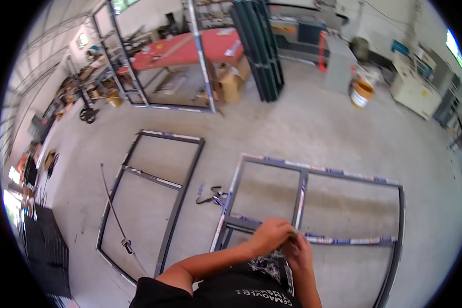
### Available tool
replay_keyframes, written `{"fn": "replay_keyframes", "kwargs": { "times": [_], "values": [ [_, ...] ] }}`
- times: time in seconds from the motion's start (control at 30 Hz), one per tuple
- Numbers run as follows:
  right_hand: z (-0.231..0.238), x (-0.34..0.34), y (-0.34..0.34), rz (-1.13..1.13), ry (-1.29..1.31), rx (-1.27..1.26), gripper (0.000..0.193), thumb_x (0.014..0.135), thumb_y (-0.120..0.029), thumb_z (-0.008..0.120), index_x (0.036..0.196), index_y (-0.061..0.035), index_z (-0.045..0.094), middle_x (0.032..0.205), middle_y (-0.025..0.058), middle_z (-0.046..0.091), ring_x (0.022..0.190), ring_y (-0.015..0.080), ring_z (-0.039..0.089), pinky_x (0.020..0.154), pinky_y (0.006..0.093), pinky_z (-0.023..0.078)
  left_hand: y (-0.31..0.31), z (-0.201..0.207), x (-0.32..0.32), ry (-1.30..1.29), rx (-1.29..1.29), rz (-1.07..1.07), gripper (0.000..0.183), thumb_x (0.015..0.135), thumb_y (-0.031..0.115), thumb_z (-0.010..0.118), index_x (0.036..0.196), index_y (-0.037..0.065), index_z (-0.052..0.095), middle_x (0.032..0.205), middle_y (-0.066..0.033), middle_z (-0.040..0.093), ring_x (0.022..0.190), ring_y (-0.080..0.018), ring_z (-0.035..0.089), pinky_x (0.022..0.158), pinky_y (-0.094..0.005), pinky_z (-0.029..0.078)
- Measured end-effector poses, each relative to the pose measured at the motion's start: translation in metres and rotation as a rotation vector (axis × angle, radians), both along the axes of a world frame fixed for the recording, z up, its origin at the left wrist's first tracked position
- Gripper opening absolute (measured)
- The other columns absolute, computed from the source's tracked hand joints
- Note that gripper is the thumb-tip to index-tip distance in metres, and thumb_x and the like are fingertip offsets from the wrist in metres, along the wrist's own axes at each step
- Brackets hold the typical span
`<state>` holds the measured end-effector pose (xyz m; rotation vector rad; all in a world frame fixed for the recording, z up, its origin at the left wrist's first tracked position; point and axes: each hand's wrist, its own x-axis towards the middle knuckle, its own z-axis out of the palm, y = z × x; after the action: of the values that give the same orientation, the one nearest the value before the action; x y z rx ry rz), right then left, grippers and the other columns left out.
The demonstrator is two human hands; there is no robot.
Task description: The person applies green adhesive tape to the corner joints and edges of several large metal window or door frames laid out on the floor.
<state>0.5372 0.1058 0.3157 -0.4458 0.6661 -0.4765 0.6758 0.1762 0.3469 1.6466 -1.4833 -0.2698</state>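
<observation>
In front of my body my two hands are close together, with their fingers pinched. My left hand [273, 235] and my right hand [299, 252] meet at a small greenish thing [293, 233], too small to name. Below them on the floor lies a large dark grey metal frame [401, 215] with crossbars and strips of printed film. Just left of it is a dark, tangled strap-like item [216, 195]. Further left, a narrower metal frame [173, 226] with one crossbar lies flat. A long thin rod with a clamp-like fitting [127, 245] lies across its left side.
A tall frame [209, 84] stands upright before a red-topped table [164, 54]. Dark green panels [259, 51] lean beside it. An orange-yellow bucket [362, 94] and machines [416, 84] stand at the far right. Dark stacked material [45, 246] lies at the left.
</observation>
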Motion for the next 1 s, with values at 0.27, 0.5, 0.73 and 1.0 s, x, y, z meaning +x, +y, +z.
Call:
{"fn": "replay_keyframes", "kwargs": {
  "times": [0.27,0.5,0.73,1.0],
  "values": [
    [-0.008,-0.007,-0.066,0.056,-0.072,0.010,0.031,0.095,-0.028,0.044,0.106,0.0000,0.053,0.105,0.0111,0.059,0.100,0.0210,0.058,0.088,0.0346,0.046,-0.071,-0.005,-0.011,-0.200,-0.099,0.122,0.017,0.071,0.011,0.064,0.085,0.007,0.057,0.088,-0.0078,0.058,0.086,-0.0273,0.056,0.077,-0.0381,0.045],
    [-0.002,-0.005,-0.098,-0.133,-0.106,0.145,0.033,0.096,-0.029,0.041,0.110,-0.0013,0.053,0.109,0.0103,0.059,0.103,0.0206,0.056,0.091,0.0358,0.043,-0.117,-0.010,-0.013,-0.064,-0.137,-0.039,0.018,0.072,0.010,0.062,0.087,0.005,0.055,0.092,-0.0107,0.058,0.089,-0.0298,0.055,0.079,-0.0393,0.045],
    [-0.013,0.041,-0.138,-0.133,-0.083,0.151,0.030,0.092,-0.024,0.050,0.111,-0.0004,0.054,0.108,0.0086,0.059,0.102,0.0201,0.056,0.093,0.0351,0.042,-0.155,-0.007,0.041,0.097,-0.040,-0.027,0.022,0.075,0.007,0.063,0.096,0.005,0.062,0.095,-0.0102,0.061,0.087,-0.0284,0.058,0.076,-0.0372,0.047],
    [-0.004,0.169,-0.212,-0.081,0.067,0.156,0.031,0.093,-0.023,0.051,0.111,0.0018,0.053,0.106,0.0103,0.059,0.100,0.0198,0.057,0.092,0.0341,0.045,-0.222,-0.022,0.166,0.304,0.031,0.065,0.012,0.075,0.006,0.064,0.087,0.005,0.062,0.084,-0.0092,0.061,0.080,-0.0285,0.058,0.071,-0.0363,0.046]
  ]
}}
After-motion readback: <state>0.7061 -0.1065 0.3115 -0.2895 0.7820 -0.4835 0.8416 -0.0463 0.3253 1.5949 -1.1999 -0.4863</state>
